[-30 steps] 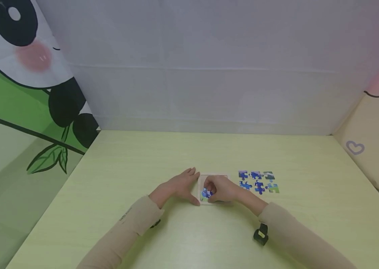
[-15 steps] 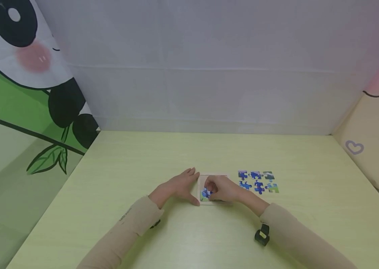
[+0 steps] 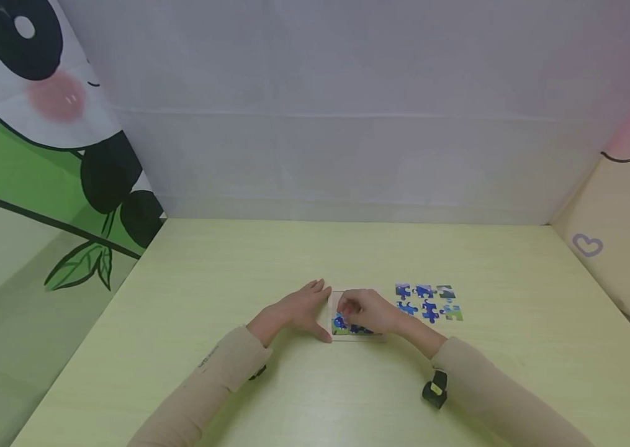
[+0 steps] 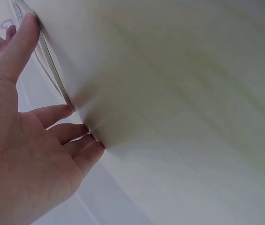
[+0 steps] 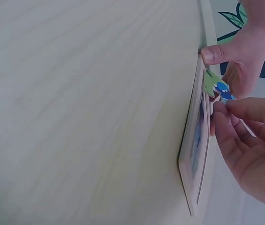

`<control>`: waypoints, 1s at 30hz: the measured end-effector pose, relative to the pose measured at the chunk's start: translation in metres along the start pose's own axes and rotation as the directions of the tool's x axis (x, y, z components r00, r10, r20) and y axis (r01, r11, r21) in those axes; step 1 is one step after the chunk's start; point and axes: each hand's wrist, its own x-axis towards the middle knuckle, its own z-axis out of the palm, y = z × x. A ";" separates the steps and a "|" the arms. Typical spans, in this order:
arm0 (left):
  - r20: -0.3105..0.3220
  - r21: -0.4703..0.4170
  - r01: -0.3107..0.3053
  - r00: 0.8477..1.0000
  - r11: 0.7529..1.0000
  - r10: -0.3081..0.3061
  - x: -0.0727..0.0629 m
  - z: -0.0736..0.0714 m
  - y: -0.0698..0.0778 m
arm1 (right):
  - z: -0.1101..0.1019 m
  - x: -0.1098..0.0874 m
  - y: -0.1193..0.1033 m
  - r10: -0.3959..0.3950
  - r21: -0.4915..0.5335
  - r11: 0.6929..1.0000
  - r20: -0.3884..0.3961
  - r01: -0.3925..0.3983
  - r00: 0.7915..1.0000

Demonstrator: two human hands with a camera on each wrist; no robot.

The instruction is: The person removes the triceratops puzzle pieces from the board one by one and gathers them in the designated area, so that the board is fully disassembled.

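Observation:
A shallow light-coloured puzzle tray (image 3: 359,339) lies on the table between the hands. My left hand (image 3: 303,308) has its fingers spread, its thumb and fingertips touching the tray's left edge. Over the tray, my right hand (image 3: 370,310) pinches a green and blue puzzle piece (image 5: 215,86) between thumb and forefinger. In the right wrist view this piece stands tilted at the tray's end near the left thumb. Part of a dark blue and green picture shows along the tray's lower side. The right hand hides much of the tray's inside.
Several loose blue and green puzzle pieces (image 3: 429,310) lie in two rows just right of the tray. The pale table (image 3: 236,261) ends at a white back wall (image 3: 348,155). Printed panels stand at both sides.
The right fingers have lifted and shifted slightly, showing more of the picture along the tray's lower side. The left hand and the loose pieces have stayed in place.

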 end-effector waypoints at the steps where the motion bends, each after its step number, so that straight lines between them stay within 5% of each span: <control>1: 0.000 0.000 -0.001 1.000 1.000 0.001 0.000 0.000 0.000 | -0.001 0.000 0.000 -0.005 0.009 1.000 -0.002 0.005 1.000; 14: 0.000 0.012 0.009 1.000 1.000 -0.009 0.002 0.000 0.002 | -0.034 -0.026 0.011 -0.015 -0.001 1.000 -0.035 0.015 0.999; 30: 0.000 -0.006 0.016 1.000 1.000 -0.016 0.000 0.002 0.001 | -0.061 -0.077 0.048 0.075 -0.009 0.997 -0.067 -0.076 0.995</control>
